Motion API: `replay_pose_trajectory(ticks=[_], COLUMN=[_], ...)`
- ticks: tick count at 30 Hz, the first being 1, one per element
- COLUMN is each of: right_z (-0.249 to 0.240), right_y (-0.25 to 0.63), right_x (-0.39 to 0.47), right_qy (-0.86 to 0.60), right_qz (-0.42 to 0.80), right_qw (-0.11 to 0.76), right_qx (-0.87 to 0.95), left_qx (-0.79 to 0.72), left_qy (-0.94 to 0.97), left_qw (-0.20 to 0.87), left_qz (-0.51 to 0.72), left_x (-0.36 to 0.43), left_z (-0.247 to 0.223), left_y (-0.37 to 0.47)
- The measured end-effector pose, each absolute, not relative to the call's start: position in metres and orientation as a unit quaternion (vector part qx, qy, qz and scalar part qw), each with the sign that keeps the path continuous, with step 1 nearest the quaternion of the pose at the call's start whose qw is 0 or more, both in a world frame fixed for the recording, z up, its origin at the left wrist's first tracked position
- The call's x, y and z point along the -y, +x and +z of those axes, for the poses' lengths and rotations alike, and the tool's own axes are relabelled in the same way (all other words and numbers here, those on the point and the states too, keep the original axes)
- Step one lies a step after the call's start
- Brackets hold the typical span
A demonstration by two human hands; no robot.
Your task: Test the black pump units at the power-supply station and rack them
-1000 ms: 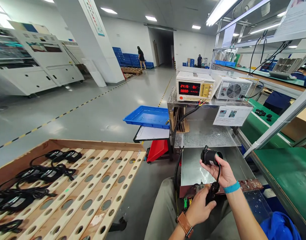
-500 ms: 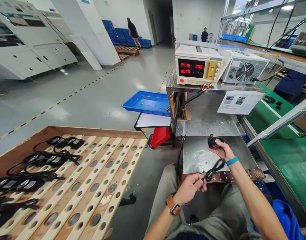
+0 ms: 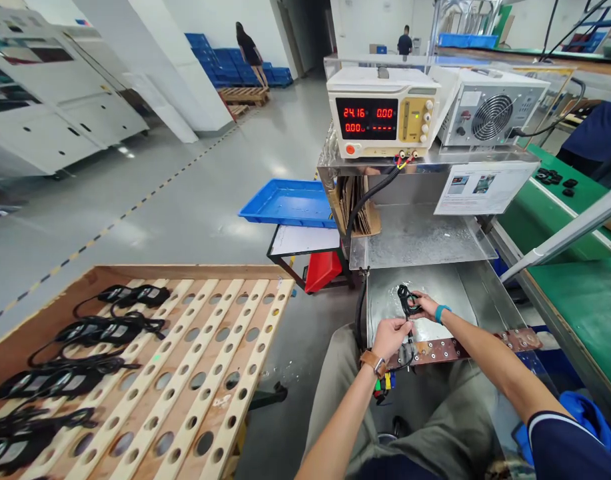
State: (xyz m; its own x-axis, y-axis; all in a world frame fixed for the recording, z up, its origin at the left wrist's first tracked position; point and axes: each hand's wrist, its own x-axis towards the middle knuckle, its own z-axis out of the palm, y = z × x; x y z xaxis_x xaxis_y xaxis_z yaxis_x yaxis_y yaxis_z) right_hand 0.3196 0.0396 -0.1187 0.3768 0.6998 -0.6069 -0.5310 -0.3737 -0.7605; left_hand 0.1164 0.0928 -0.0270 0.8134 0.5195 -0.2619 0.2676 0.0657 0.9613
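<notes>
A coiled black cable (image 3: 406, 299) is in my right hand (image 3: 426, 307), held over the metal tray (image 3: 452, 283) in front of me. The fingers of that hand are closed around the bundle. Just below and to the left, my left hand (image 3: 392, 338) pinches what looks like a length of the same cable, beside the brown strip (image 3: 450, 347) with metal studs at the tray's front edge. A cable end hangs down by this strip. Green, yellow and blue connectors (image 3: 384, 384) show under my left wrist.
On the left, a slatted wooden rack (image 3: 205, 343) carries black corded units (image 3: 118, 330). A power supply (image 3: 385, 113) with red digits stands on the metal shelf ahead. A blue tray (image 3: 288, 201) sits on a small table, above a red bin (image 3: 322, 270). Two people are far off.
My right hand has moved left and down with the black cable, closer to my left hand. My left hand has risen slightly. The view has shifted a little.
</notes>
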Motion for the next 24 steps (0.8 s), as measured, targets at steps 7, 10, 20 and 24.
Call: replay_pose_trajectory(ticks=[7,10,20,24], right_z=[-0.122,-0.118,-0.103,-0.112], right_y=[0.321,0.320,0.316,0.316], right_x=[-0.037,-0.037,-0.037,-0.038], right_qy=[-0.614,-0.613,-0.590,-0.568], right_qz=[0.553,0.550,0.546,0.552], right_qw=[0.562,0.566,0.594,0.610], right_qx=[0.041,0.034,0.040,0.024], left_qx=[-0.344,-0.338,-0.332,-0.333], left_qy=[0.685,0.692,0.670,0.665], left_qw=[0.638,0.635,0.664,0.668], left_qz=[0.081,0.064,-0.007,-0.003], left_x=[-0.092,-0.095,-0.096,-0.095], left_z=[-0.033,-0.030,-0.032,-0.036], left_y=[0.121,0.121,0.116,0.116])
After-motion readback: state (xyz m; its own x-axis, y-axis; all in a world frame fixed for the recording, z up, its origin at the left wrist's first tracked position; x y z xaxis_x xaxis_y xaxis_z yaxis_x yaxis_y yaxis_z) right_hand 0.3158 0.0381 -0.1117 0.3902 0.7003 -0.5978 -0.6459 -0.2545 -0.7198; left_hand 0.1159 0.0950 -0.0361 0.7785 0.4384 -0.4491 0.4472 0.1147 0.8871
